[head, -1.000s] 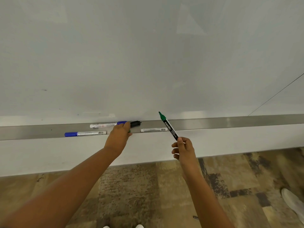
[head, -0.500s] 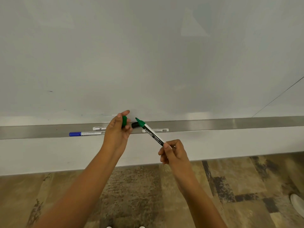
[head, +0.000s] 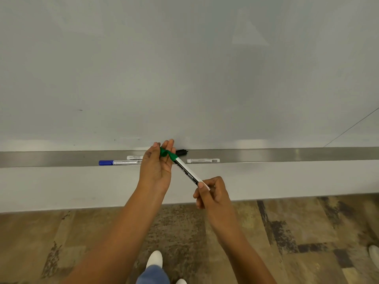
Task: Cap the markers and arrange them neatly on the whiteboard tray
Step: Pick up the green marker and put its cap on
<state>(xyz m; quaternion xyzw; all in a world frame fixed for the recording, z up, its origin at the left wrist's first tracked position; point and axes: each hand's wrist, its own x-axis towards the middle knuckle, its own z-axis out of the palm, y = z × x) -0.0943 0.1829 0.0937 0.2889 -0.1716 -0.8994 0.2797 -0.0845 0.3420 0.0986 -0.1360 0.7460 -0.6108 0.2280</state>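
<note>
My right hand [head: 212, 192] grips the back end of a green marker [head: 187, 171], which points up and left. Its green tip meets the green cap [head: 164, 152] that my left hand [head: 156, 162] pinches between thumb and fingers in front of the metal whiteboard tray [head: 287, 154]. On the tray lie a blue-capped marker [head: 120, 162], a white marker [head: 134, 157] partly hidden behind my left hand, another white marker [head: 203, 160], and a black cap or marker end [head: 181, 152] peeking out beside my fingers.
The whiteboard [head: 184, 68] fills the upper view, with a white wall strip [head: 82, 185] below the tray. Patterned floor [head: 287, 232] lies beneath. My shoe [head: 154, 260] and knee show at the bottom, and another white shoe [head: 374, 253] sits at the right edge.
My left hand lifted the green cap from the tray. My right hand swung the green marker down and left until its tip met the cap.
</note>
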